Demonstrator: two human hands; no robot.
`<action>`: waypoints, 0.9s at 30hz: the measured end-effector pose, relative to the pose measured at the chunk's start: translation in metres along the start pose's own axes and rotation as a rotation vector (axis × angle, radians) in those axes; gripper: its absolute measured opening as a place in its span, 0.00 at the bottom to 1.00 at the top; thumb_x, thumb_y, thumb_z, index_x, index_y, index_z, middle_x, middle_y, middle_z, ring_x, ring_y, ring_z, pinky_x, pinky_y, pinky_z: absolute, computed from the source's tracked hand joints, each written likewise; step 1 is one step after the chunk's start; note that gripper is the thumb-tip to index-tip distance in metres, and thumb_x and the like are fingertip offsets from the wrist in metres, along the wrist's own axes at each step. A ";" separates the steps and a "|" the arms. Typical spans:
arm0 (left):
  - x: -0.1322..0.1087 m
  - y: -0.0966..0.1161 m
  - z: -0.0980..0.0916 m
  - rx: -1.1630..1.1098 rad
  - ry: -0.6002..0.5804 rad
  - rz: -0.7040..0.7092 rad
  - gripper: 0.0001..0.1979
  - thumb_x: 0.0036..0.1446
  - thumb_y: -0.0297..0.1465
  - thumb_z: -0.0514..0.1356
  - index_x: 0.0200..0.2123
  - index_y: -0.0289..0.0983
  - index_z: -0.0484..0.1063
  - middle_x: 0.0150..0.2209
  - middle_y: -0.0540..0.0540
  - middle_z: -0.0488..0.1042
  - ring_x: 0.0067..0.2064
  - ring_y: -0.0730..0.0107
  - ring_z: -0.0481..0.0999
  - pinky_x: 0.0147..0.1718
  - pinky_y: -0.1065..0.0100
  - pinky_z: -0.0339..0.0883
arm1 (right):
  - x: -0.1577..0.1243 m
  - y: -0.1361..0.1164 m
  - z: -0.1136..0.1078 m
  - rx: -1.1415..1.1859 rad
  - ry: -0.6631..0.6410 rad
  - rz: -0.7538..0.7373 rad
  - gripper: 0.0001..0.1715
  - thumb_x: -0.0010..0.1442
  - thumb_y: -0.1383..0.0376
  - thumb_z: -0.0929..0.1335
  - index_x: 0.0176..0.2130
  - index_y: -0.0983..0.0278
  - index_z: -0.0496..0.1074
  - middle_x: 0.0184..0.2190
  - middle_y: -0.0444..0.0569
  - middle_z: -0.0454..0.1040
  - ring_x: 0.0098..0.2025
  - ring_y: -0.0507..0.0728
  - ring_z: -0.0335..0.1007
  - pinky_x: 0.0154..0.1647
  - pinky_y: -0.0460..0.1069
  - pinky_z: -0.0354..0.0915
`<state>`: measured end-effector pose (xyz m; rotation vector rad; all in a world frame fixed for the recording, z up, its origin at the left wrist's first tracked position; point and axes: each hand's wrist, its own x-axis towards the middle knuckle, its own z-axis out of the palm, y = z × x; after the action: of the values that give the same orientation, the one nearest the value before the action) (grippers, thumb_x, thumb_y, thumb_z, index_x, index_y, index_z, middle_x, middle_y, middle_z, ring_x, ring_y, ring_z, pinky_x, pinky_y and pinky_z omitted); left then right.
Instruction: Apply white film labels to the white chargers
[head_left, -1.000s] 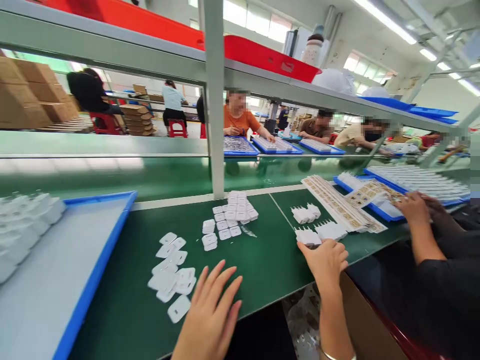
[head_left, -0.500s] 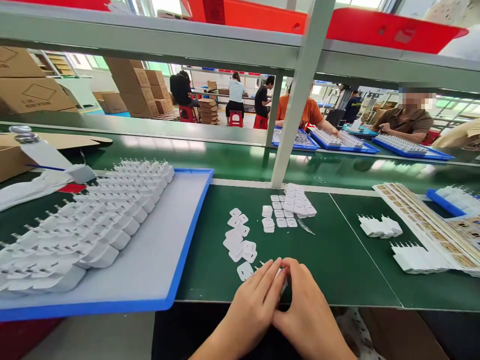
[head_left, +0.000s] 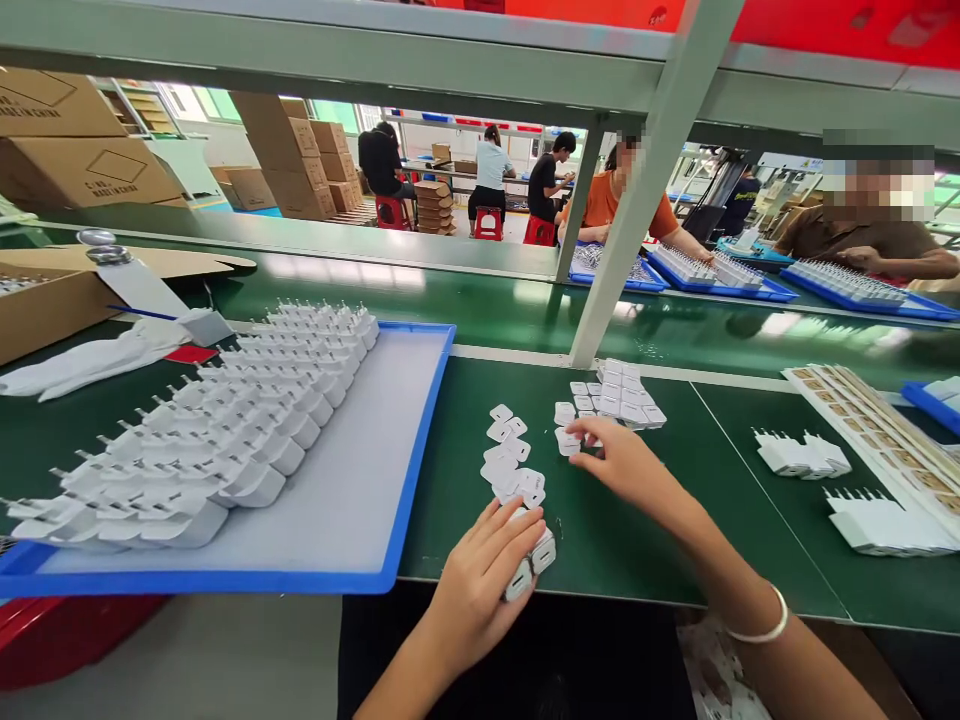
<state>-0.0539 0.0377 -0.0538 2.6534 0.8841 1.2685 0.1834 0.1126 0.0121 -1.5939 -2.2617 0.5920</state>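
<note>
My left hand (head_left: 487, 565) lies closed over several white charger plugs (head_left: 541, 552) at the table's front edge; their slotted end faces show beyond my fingers, and their prongs are hidden. My right hand (head_left: 619, 460) reaches forward, thumb and index finger gripping the edge of a small stack of white square cover plates (head_left: 566, 441). Beside that stack stands a larger block of the same plates (head_left: 626, 393). Loose white cover plates (head_left: 506, 460) with slots lie scattered just beyond my left hand.
To the left, a blue-rimmed tray (head_left: 424, 450) bears rows of white plugs (head_left: 292, 400), prongs up. More plugs (head_left: 885, 520) stand at right beside stacked card strips (head_left: 862, 440). A metal post (head_left: 637, 220) rises at the table's back; co-workers sit beyond the green belt (head_left: 495, 310).
My hands have parted. The right one has moved forward to the stack of cover plates, while the left stays near the front edge with the plugs. The view has shifted slightly.
</note>
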 end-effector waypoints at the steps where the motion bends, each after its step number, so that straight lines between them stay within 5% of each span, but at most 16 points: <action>1: 0.000 -0.001 0.001 -0.023 0.015 -0.010 0.23 0.60 0.21 0.59 0.59 0.34 0.67 0.55 0.37 0.77 0.61 0.54 0.73 0.58 0.53 0.73 | 0.009 0.006 -0.001 -0.053 0.012 -0.016 0.18 0.63 0.71 0.66 0.53 0.64 0.70 0.53 0.57 0.74 0.54 0.63 0.71 0.53 0.58 0.67; 4: 0.003 0.000 -0.001 -0.140 0.063 -0.084 0.24 0.59 0.20 0.60 0.59 0.34 0.67 0.55 0.37 0.77 0.58 0.59 0.76 0.56 0.62 0.75 | 0.025 0.017 -0.002 -0.212 -0.050 -0.114 0.21 0.59 0.74 0.69 0.52 0.66 0.72 0.57 0.60 0.72 0.60 0.66 0.67 0.60 0.59 0.63; 12: 0.014 0.006 -0.010 -0.374 0.130 -0.362 0.24 0.58 0.24 0.65 0.57 0.42 0.70 0.53 0.43 0.79 0.53 0.63 0.80 0.53 0.65 0.76 | 0.038 0.014 -0.014 -0.550 -0.291 -0.286 0.11 0.62 0.72 0.68 0.45 0.72 0.75 0.45 0.64 0.77 0.50 0.67 0.73 0.47 0.56 0.69; 27: 0.020 0.010 -0.004 -0.459 0.054 -0.378 0.23 0.59 0.25 0.64 0.57 0.44 0.70 0.56 0.45 0.77 0.57 0.64 0.77 0.57 0.64 0.72 | 0.054 0.012 -0.015 -0.774 -0.407 -0.464 0.14 0.61 0.75 0.64 0.47 0.72 0.69 0.39 0.62 0.77 0.41 0.65 0.74 0.35 0.52 0.64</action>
<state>-0.0424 0.0389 -0.0344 2.0001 0.9126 1.2649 0.1822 0.1694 0.0204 -1.1784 -3.2927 -0.1327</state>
